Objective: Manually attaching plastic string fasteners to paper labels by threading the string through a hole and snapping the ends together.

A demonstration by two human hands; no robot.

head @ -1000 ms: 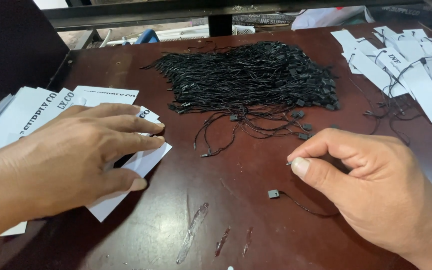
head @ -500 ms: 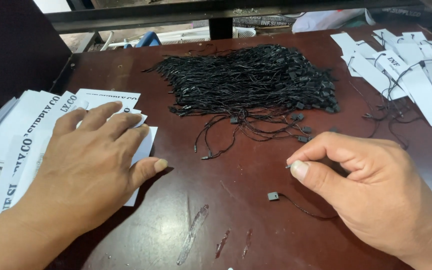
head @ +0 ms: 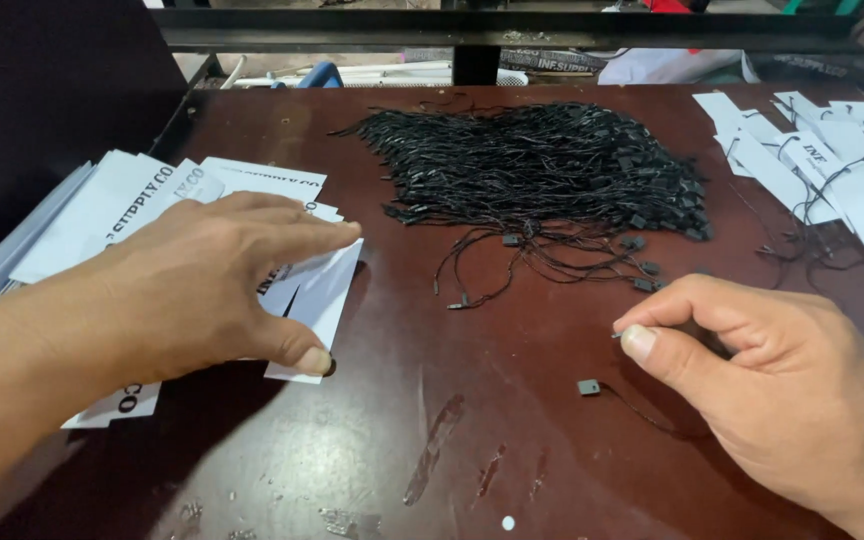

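Dark reddish-brown, scuffed and stained, the wooden tabletop (head: 432, 440) fills the head view, with a black frame bar running along its far edge. On it the left hand (head: 207, 300) lies flat with fingers spread, pressing down on a fanned stack of white paper tags (head: 317, 295); its thumb tip sits at the stack's near corner. Beyond and to the right of that hand rests a thick pile of black string loops (head: 552, 165), a few strays trailing from its near side. The right hand (head: 772, 390) pinches the end of a single black string (head: 642, 410) between thumb and forefinger, the small square lock of that string lying on the table just left of the thumb. Beyond the right hand, further white tags already strung (head: 832, 170) lie scattered.
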